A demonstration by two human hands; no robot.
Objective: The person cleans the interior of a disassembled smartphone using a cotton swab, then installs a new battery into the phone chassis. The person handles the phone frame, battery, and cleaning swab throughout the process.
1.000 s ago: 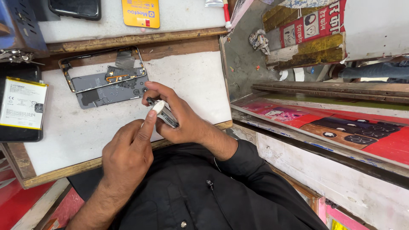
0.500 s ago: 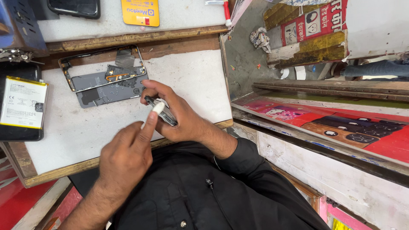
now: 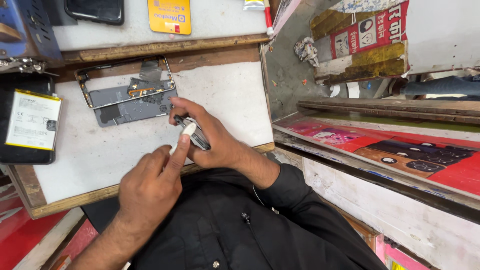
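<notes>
Board, a small dark part, is sitting in the right hand, whose fingers are curling closed around it above the white bench. Left hand is pinching a white tool shut and pressing its tip to the board; since a second ago the tip is barely shifting, so the same spot is being worked. Frame and battery are lying beyond.

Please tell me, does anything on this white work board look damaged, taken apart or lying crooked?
Yes. The grey opened phone body lies tilted on the white work board, back cover off, inner parts exposed. The right hand holds a small dark part; the left hand presses a white tool on it.
</notes>
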